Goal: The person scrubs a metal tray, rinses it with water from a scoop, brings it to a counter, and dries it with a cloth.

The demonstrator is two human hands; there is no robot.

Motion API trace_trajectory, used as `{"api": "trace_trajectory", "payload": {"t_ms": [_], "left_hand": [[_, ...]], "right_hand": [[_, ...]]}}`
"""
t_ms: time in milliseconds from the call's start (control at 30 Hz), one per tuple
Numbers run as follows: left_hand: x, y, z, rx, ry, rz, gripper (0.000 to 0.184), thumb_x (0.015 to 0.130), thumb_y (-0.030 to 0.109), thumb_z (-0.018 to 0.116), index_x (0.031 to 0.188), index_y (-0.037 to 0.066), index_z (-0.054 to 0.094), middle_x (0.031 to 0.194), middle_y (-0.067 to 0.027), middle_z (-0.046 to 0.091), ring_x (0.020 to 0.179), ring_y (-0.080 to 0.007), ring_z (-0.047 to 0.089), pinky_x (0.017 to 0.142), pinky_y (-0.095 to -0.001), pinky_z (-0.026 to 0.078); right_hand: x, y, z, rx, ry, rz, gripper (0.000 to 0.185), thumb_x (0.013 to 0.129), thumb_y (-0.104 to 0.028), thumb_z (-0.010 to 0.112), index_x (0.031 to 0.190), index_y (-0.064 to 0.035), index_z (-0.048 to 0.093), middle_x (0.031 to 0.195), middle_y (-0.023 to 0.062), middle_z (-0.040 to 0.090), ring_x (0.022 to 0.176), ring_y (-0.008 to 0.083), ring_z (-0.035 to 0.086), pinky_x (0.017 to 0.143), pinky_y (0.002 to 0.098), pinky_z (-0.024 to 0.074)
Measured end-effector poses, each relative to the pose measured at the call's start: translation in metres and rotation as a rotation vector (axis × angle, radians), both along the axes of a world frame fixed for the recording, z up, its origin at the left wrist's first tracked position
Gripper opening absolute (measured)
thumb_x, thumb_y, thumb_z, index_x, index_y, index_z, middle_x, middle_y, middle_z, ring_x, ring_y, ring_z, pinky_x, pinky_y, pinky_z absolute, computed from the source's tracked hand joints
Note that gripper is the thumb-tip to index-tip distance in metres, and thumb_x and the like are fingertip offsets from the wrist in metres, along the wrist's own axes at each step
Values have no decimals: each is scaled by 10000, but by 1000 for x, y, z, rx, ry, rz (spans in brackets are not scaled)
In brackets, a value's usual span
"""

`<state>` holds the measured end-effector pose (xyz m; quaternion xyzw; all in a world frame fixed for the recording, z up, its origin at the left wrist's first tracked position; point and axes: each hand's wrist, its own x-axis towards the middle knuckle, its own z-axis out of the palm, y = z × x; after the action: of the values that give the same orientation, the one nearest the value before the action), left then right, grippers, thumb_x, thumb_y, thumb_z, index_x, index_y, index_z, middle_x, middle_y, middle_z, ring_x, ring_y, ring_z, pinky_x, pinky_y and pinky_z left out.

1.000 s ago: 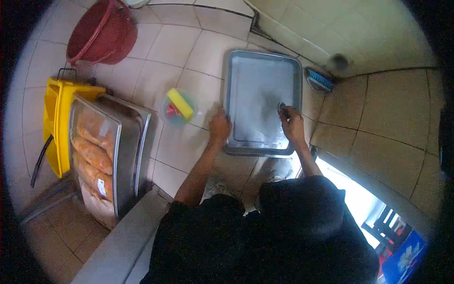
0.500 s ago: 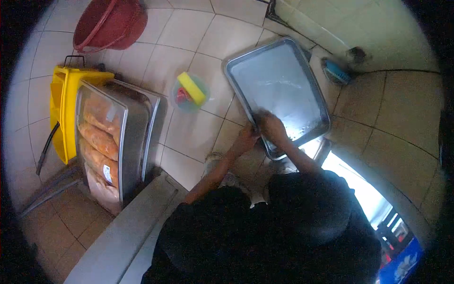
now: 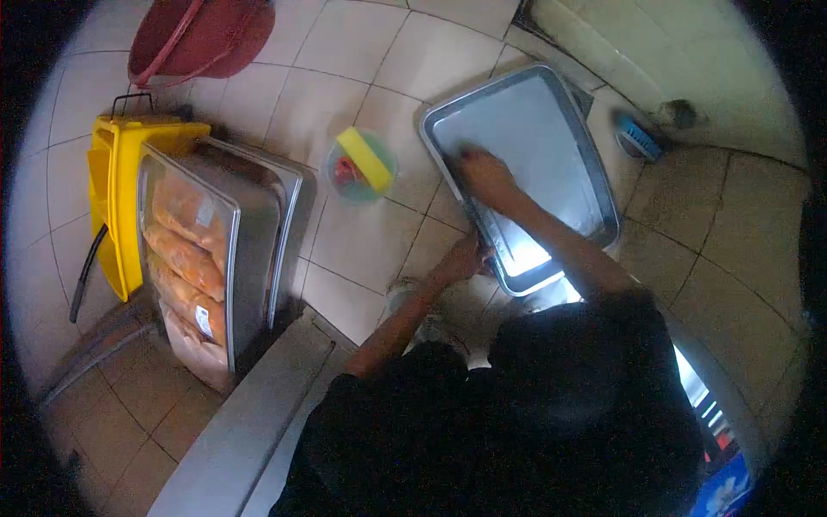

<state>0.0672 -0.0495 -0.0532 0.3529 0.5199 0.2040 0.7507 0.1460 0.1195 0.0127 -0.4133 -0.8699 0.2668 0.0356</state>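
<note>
A shallow rectangular metal tray (image 3: 543, 146) with a raised rim stands tilted on the floor in front of me, its inside wet and shiny. My left hand (image 3: 469, 257) is closed on the tray's near left rim. Inside the tray, near the left wall, my right hand (image 3: 487, 179) presses its curled fingers against the surface. Something dark appears under those fingers, too blurred to name. Left of the tray is a clear greenish bowl (image 3: 332, 183) holding a yellow sponge (image 3: 363, 159) and something red (image 3: 346, 170).
At left, a deep metal container (image 3: 250, 250) holds several plastic-wrapped orange packs (image 3: 185, 258), beside a yellow plastic bin (image 3: 129, 207). A dark red bucket (image 3: 215, 43) stands at the far left. A blue brush (image 3: 637, 136) lies by the wall at right. A grey ledge (image 3: 250, 414) runs at lower left.
My right hand has slid up and away along the tray's left side, from near my left hand. My left hand stays at the rim. The view has shifted slightly.
</note>
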Motion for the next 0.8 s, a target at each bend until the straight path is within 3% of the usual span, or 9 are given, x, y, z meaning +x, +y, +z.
{"api": "trace_trajectory", "payload": {"t_ms": [133,267,333,400,533,633,667,733,800], "left_hand": [[-2,14,27,38,-6,-64,356,881,221,558,1150,9,464,1033,-153,575,907,-273,593,795,-417,507],[0,1,10,397,366,-238,482,891,224,496,1247,-39,304,1006,-252,578,862,-360,614,731,-461,488],[1,-1,13,571,449,-212,469,894,225,493,1236,-39,311,1019,-257,570,848,-349,621,699,-450,509],[4,14,48,-37,98,22,488,892,234,497,1240,-49,306,1025,-271,557,824,-340,632,606,-408,545],[7,16,48,-230,58,110,532,881,234,512,1264,-55,281,1011,-274,556,754,-328,645,502,-352,553],[3,12,44,-302,-7,99,579,850,216,554,1282,-47,271,1103,-290,493,908,-372,594,697,-415,541],[2,19,51,217,385,74,583,831,205,573,1272,-44,284,1151,-292,447,1005,-388,525,808,-448,473],[-4,49,94,638,722,138,582,808,182,589,1263,-40,302,1228,-294,362,1149,-408,390,960,-489,340],[-20,98,123,636,745,182,563,812,160,577,1264,-41,309,1243,-293,342,1168,-417,354,981,-496,300]], "right_hand": [[23,-33,15,-200,201,-170,271,829,-135,492,1077,-91,590,966,158,554,926,324,566,775,412,480],[-16,-7,19,-387,199,-223,277,846,-153,476,1097,-83,570,984,150,547,942,325,564,771,416,478],[-38,23,21,23,183,121,283,834,-157,475,1085,-87,584,1029,187,561,926,347,573,814,426,474],[-56,48,34,-4,115,-15,288,837,-148,467,1100,-95,574,1037,190,544,935,334,568,783,425,481],[-25,104,-15,272,-100,-235,282,823,-99,443,1073,-80,572,1039,230,531,933,374,548,767,451,483],[48,133,-21,511,-25,-346,242,829,-90,451,1033,-55,576,981,235,532,910,424,533,763,469,476],[59,135,-16,522,-27,-348,242,829,-90,451,1033,-55,576,981,235,532,910,424,533,763,469,476],[85,117,-4,432,94,-565,212,845,-104,468,1014,-35,576,969,233,536,902,416,540,756,468,471],[105,98,-12,414,55,-563,200,850,-114,477,1003,-28,574,962,234,541,892,413,544,749,468,468]]}}
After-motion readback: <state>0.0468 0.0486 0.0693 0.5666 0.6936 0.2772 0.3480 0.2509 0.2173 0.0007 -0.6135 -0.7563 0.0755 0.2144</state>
